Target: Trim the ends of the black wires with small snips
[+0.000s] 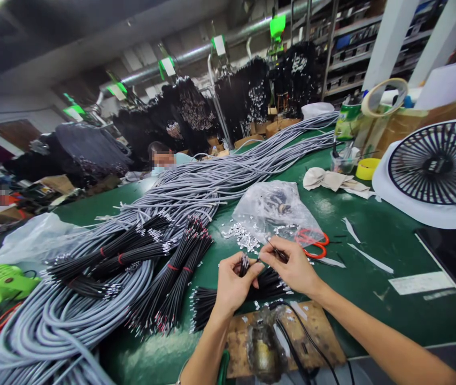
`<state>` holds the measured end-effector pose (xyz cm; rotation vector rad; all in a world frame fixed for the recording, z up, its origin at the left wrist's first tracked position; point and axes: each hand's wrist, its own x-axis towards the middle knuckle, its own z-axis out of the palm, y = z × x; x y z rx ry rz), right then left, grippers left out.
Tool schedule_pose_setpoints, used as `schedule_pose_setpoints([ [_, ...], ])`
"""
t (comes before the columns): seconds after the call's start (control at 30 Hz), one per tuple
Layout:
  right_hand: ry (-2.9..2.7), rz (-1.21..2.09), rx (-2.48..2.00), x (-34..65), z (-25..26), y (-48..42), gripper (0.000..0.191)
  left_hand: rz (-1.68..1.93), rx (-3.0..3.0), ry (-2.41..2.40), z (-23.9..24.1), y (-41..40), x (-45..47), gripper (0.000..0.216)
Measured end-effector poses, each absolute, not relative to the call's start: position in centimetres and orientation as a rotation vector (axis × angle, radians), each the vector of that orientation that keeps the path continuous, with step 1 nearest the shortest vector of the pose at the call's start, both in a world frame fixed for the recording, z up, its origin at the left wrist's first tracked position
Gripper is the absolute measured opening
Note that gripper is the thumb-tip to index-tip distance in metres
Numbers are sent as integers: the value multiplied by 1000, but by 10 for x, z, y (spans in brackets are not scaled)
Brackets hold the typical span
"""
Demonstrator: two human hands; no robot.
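My left hand point(233, 283) is closed round a small bunch of short black wires point(245, 264), whose silvery tips point up between thumb and fingers. Close beside it, my right hand point(294, 264) pinches a thin black wire point(278, 251); its far end is hidden by the fingers. The two hands nearly meet at the fingertips. Under them lies a pile of black wires point(206, 305) with pale ends. Just beyond is a scatter of small silvery metal pieces point(244, 235), next to a clear plastic bag point(271, 206).
Orange-handled scissors point(314, 243) lie right of the bag. Tied black wire bundles point(175, 272) and long grey cables point(71, 326) cover the left. Near me is a wooden board point(324, 326) with a metal device point(265, 347). A fan point(438, 163) stands right; a person sits across the table.
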<state>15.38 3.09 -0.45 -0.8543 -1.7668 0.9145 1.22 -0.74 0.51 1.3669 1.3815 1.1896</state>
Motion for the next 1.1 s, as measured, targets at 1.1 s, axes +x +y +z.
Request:
schedule_pose_setpoints([
  [1.1, -1738, 832, -862, 155, -5, 32, 12, 1338, 1308, 1455, -4, 3, 6, 22],
])
